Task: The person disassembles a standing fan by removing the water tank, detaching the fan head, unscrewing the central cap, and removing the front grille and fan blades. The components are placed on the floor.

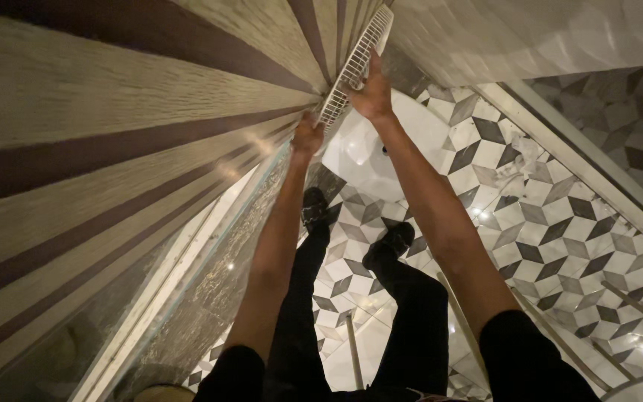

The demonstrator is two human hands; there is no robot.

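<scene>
Here both hands, left hand (pixel 307 136) and right hand (pixel 372 93), grip a white wire rack (pixel 354 65), fingers hidden.

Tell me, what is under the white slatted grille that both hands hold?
Below the white grille lie a white toilet bowl and patterned floor tiles. The hands cover its lower end.

This is a bathroom in a home or hotel: a white toilet (pixel 381 141) stands on a floor (pixel 560 223) of black, grey and white cube-pattern tiles, a striped tiled wall (pixel 113 149) rises just beside the toilet, and a white wire rack (pixel 355 63) hangs on that wall above the toilet
</scene>
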